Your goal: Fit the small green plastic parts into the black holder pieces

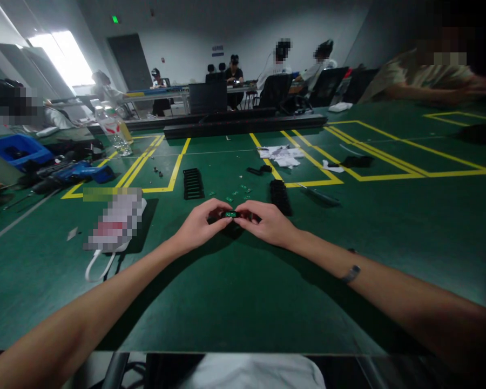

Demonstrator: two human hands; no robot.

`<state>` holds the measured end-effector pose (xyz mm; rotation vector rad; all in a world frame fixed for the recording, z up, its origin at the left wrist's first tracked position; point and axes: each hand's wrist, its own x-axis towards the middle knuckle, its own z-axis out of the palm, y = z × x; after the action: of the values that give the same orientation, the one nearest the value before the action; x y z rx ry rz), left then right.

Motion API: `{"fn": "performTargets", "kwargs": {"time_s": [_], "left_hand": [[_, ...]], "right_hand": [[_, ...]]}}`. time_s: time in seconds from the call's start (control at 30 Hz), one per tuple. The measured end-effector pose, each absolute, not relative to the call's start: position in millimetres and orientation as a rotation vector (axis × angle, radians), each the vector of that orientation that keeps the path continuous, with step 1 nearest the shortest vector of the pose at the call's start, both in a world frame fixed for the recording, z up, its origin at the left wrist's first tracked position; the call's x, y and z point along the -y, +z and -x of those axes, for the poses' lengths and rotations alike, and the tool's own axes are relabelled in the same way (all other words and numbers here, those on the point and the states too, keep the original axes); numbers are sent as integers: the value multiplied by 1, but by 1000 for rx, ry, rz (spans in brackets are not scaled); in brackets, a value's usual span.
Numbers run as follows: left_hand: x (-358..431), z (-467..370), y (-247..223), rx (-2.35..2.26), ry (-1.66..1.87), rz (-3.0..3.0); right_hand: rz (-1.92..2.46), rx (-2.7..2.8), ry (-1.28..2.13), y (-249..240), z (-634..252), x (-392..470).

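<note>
My left hand (203,224) and my right hand (267,221) meet over the table, fingertips pinching a small black part with a green circuit board (230,214) in it. Both hands are closed on this piece from either side; much of it is hidden by the fingers. Just beyond lie several loose small green boards (235,193). A black slotted rack (193,183) lies past my left hand. Beyond my right hand is a row of black parts (280,197), close to the knuckles.
A power bank-like white device (119,221) with a cable lies left. Farther left are a blue power drill (85,172), a blue bin (18,151) and clear bottles (115,129). White paper scraps (281,155) and a dark-handled tool (319,195) lie right. Several people sit beyond.
</note>
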<state>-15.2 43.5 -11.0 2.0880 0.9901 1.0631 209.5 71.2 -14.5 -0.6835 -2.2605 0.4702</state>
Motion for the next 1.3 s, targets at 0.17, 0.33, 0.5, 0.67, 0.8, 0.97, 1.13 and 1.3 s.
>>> {"fn": "performTargets", "kwargs": {"time_s": [0.17, 0.33, 0.5, 0.67, 0.8, 0.97, 1.13, 1.3], "left_hand": [[-42, 15, -13, -935, 1012, -1981], [-40, 15, -15, -872, 1011, -1925], [-40, 16, -17, -947, 1044, -2030], [-40, 16, -14, -981, 1076, -2155], [-40, 17, -13, -1009, 1060, -2247], [-42, 17, -15, -1028, 1042, -2324], [-41, 16, -13, -1034, 1028, -2324], [-39, 15, -10, -1025, 1015, -2235]], "right_hand": [[743, 2230, 507, -16, -209, -72], [785, 2167, 535, -15, -209, -71], [845, 2183, 555, -16, -210, -71], [873, 2187, 604, -16, -209, -69], [856, 2215, 543, -13, -209, -67], [823, 2209, 516, -14, -209, -66], [798, 2208, 511, -15, -210, -66], [770, 2224, 484, -14, -210, -63]]}}
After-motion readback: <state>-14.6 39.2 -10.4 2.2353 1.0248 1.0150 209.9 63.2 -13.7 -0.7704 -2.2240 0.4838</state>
